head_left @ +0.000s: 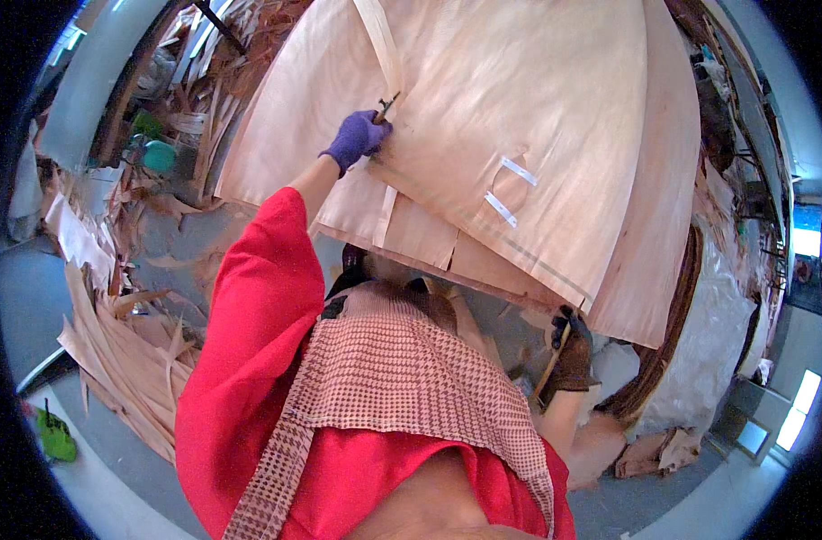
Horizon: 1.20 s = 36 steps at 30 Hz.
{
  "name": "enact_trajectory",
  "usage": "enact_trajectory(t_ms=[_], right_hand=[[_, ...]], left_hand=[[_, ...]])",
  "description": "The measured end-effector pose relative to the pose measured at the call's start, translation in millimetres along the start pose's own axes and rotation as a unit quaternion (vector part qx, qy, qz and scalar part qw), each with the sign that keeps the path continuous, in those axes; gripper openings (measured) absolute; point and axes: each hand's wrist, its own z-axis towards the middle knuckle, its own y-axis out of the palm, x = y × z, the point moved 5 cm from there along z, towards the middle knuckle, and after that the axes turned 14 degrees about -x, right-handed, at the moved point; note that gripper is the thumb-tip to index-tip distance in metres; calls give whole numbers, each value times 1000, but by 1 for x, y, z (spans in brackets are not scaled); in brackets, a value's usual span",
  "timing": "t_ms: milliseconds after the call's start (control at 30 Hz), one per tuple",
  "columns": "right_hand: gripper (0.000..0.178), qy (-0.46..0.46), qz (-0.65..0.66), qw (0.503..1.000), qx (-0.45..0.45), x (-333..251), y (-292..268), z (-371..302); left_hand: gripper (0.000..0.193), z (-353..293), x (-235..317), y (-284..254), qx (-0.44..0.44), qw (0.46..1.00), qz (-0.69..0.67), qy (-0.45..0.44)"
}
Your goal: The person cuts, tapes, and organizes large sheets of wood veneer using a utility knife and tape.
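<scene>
Wide sheets of pale wood veneer (519,108) lie stacked in front of me, the upper one askew over the lower. My left hand (361,139), in a purple glove, is closed round a small tool (386,108) with a dark, forked tip. That tool rests on the veneer, at the lower end of a narrow veneer strip (377,36). At the near right corner of the upper sheet is my right hand (573,353), in a dark glove, closed on a thin wooden stick (555,364) that slants down. Two white tape pieces (517,171) cross an oval patch (511,192) on the upper sheet.
Long veneer offcuts (123,360) heap on the floor at left, with more scraps behind. A turquoise round object (159,157) sits among them. Clear plastic sheeting (703,333) and broken veneer pieces (658,452) lie at right. Below the sheets is grey floor (510,324).
</scene>
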Motion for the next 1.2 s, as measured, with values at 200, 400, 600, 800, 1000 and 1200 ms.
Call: enact_trajectory(t_ms=[200,400,600,800,1000,1200], right_hand=[[29,-89,-223,970,27,6,-40,-18],[30,-44,-87,991,92,-23,-9,9],[28,-44,-128,987,90,-38,-10,11],[16,-108,-320,941,21,-24,-74,63],[32,-39,-205,977,37,-43,-18,44],[36,-61,-222,968,98,-49,-10,35]], left_hand=[[34,36,35,-27,-10,953,-301,39],[25,72,15,-34,-55,912,-392,104],[31,-91,12,-102,-56,900,-433,-14],[31,-274,-205,-218,300,824,-477,66],[23,-572,-328,-259,256,794,160,-527],[27,-505,-312,-196,172,868,232,-404]])
